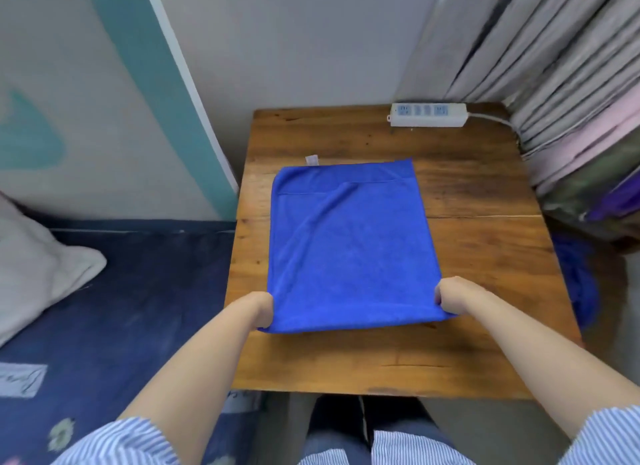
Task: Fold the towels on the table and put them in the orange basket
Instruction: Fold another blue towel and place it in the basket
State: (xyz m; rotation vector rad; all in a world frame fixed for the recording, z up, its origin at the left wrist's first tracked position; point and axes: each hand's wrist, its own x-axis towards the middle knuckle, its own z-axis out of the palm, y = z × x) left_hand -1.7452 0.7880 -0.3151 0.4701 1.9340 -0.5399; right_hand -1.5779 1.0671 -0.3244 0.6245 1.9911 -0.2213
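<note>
Towel (349, 246) lies half-folded on the table (467, 354); my fingers (440, 296) pinch its near corners; no basket in sight.

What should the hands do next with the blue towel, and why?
Probably lift the near edge and fold it away to the far edge. Left hand and right hand each pinch a near corner of the blue towel, which lies flat on the table.

A small wooden table (478, 257) stands against a pale grey wall (294, 42). A white power strip (427, 115) lies at its far right corner. Grey pleated curtains (540, 56) hang to the right. To the left, a bed with a dark blue sheet (131, 291), a white pillow (38, 267) and a teal-and-white headboard (104, 101).
</note>
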